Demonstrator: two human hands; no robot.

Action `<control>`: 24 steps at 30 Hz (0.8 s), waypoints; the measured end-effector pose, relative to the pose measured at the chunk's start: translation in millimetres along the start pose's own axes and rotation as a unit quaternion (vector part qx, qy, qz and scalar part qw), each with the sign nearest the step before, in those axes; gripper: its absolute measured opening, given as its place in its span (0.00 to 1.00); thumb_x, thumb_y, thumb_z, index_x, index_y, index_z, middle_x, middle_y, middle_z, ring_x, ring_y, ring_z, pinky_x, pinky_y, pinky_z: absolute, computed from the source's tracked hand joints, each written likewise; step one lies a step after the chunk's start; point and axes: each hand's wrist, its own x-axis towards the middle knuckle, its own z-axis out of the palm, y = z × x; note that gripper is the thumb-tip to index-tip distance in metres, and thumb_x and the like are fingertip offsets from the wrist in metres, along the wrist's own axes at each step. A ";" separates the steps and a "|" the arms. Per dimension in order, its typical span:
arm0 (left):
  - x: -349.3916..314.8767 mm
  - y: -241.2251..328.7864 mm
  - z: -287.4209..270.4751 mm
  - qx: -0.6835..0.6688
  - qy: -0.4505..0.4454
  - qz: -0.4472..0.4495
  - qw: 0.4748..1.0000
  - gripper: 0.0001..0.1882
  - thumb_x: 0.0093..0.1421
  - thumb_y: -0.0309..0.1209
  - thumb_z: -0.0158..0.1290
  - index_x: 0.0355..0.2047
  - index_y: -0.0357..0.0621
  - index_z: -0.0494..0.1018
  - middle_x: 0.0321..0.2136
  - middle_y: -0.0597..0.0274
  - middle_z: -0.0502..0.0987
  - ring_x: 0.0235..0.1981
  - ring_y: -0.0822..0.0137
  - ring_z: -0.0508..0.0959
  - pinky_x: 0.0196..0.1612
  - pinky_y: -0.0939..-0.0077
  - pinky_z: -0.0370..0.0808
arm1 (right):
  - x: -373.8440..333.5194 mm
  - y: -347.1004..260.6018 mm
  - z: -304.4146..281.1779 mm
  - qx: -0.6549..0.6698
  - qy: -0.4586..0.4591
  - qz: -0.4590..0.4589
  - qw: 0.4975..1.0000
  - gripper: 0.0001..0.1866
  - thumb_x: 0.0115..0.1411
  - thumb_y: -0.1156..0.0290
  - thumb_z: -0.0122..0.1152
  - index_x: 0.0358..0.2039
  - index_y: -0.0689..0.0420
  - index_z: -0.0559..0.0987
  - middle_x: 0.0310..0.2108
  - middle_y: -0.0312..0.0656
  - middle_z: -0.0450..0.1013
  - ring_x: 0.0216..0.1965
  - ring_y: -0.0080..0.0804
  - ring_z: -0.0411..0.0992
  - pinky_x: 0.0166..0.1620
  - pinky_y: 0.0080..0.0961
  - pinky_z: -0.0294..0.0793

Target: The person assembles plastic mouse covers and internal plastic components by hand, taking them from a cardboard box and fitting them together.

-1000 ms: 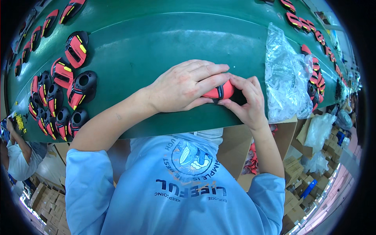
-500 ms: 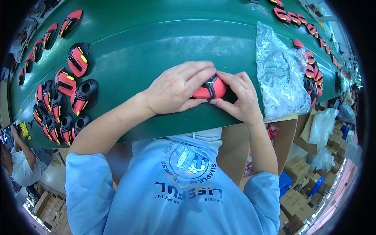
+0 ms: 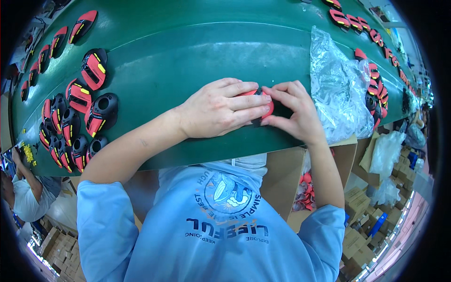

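Observation:
On the green tabletop (image 3: 178, 61) lies a red-and-black plastic shell (image 3: 268, 109), mostly covered by my hands. My left hand (image 3: 221, 108) is laid over its top and left side, fingers together and reaching toward the right end. Thumb and fingers of my right hand (image 3: 298, 110) grip that right end. Only bits of red and black show between the fingers. To the left stands a cluster of similar red-and-black shells with yellow strips (image 3: 95, 69), some with a round opening in a black end (image 3: 103, 104).
A crumpled clear plastic bag (image 3: 336, 89) lies right of my hands, with more shells (image 3: 374, 87) beyond it. Another row of shells (image 3: 58, 40) runs along the far left. Below the table edge, an open carton holds red parts (image 3: 305, 190). Another person (image 3: 33, 197) works at left.
My left hand has slid right and flattened over the shell, covering more of it. My right hand has shifted slightly right, its fingers still at the shell's end.

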 end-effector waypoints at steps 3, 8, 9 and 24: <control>-0.9 3.7 -0.6 0.013 -0.002 -0.007 1.000 0.22 0.61 0.36 0.66 0.56 0.50 0.81 0.58 0.62 0.81 0.62 0.55 0.78 0.60 0.55 0.79 | 11.0 -6.1 -10.7 0.046 0.109 0.039 0.992 0.29 0.57 0.57 0.77 0.58 0.55 0.84 0.51 0.48 0.80 0.53 0.47 0.76 0.57 0.39 0.75; -10.4 0.8 -4.8 -0.057 -0.023 -0.039 0.997 0.18 0.64 0.34 0.61 0.54 0.48 0.81 0.55 0.59 0.80 0.58 0.52 0.78 0.61 0.54 0.76 | 79.7 -63.6 37.1 0.078 0.182 -0.095 0.976 0.21 0.66 0.53 0.66 0.52 0.52 0.86 0.46 0.45 0.82 0.45 0.47 0.75 0.53 0.42 0.73; -13.3 1.8 -4.4 -0.116 -0.030 -0.081 0.990 0.18 0.63 0.33 0.61 0.53 0.47 0.80 0.55 0.57 0.79 0.57 0.49 0.78 0.61 0.52 0.75 | 80.4 -68.9 44.5 0.077 0.182 -0.087 0.977 0.21 0.66 0.53 0.66 0.52 0.52 0.86 0.46 0.45 0.82 0.45 0.47 0.75 0.53 0.42 0.73; -2.8 -2.4 0.6 -0.018 -0.026 -0.006 0.999 0.23 0.61 0.34 0.65 0.57 0.48 0.79 0.56 0.53 0.80 0.59 0.51 0.79 0.63 0.53 0.76 | 74.8 -43.5 50.7 0.407 0.248 -0.023 0.879 0.19 0.77 0.58 0.53 0.55 0.56 0.83 0.45 0.42 0.82 0.49 0.28 0.77 0.50 0.29 0.75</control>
